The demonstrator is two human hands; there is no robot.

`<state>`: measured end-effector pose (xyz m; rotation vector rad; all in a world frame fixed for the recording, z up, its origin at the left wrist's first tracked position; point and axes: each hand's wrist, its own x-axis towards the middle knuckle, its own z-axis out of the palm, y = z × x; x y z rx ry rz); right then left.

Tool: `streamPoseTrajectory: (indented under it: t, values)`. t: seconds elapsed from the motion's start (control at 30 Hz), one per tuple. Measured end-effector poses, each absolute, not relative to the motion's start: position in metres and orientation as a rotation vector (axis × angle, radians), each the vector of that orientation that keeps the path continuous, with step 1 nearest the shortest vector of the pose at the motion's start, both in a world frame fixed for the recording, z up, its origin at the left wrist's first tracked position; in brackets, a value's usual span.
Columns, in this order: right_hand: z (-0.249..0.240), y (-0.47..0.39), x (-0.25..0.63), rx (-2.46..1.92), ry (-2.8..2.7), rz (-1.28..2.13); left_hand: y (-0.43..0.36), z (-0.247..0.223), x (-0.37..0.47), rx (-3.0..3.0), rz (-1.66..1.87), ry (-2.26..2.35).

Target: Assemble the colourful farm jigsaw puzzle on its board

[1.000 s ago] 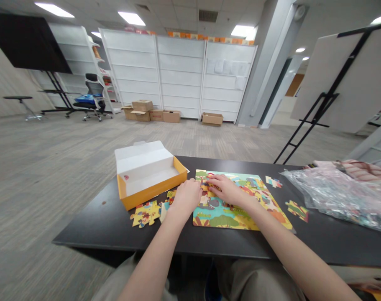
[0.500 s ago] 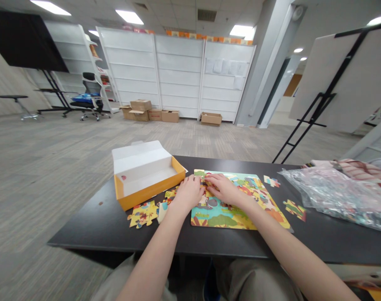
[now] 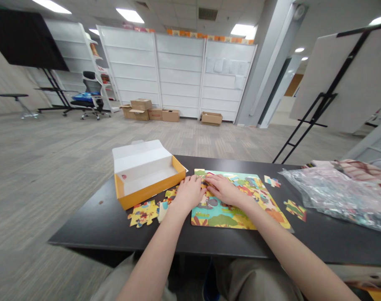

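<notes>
A colourful animal jigsaw puzzle (image 3: 223, 219) lies flat on the black table, largely put together. My left hand (image 3: 192, 193) rests over its left edge, with fingers bent and close together. My right hand (image 3: 223, 189) comes in from the other side, its fingertips almost meeting those of the left. Between them, at the puzzle's upper left, both hands have their fingers on a jigsaw piece (image 3: 204, 183), mostly covered. Loose jigsaw pieces (image 3: 144, 213) lie left of my left wrist, partly overlapping. Two more loose spots of pieces, one pale (image 3: 272, 181) and one yellow-green (image 3: 295, 210), are right of the puzzle.
An open yellow box (image 3: 151, 190) with a white inside and raised lid stands at the table's back left. Clear plastic bags (image 3: 341, 196) cover the right end. The black table's (image 3: 93, 228) front edge runs close above my knees. Shelves and cardboard boxes (image 3: 140, 109) stand across the room.
Both hands stay at the same place on the puzzle, with only a slight shift of the fingers. Nothing else has visibly moved.
</notes>
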<state>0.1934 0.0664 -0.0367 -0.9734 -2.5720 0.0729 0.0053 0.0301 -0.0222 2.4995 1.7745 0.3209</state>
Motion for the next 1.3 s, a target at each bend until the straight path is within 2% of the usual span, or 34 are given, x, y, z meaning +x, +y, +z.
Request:
streamPoseTrajectory:
  t: [1.3]
  values:
    - [-0.036,0.067,0.195,-0.929,-2.548,0.144,0.034,-0.015,0.0,2.515,0.284,1.721]
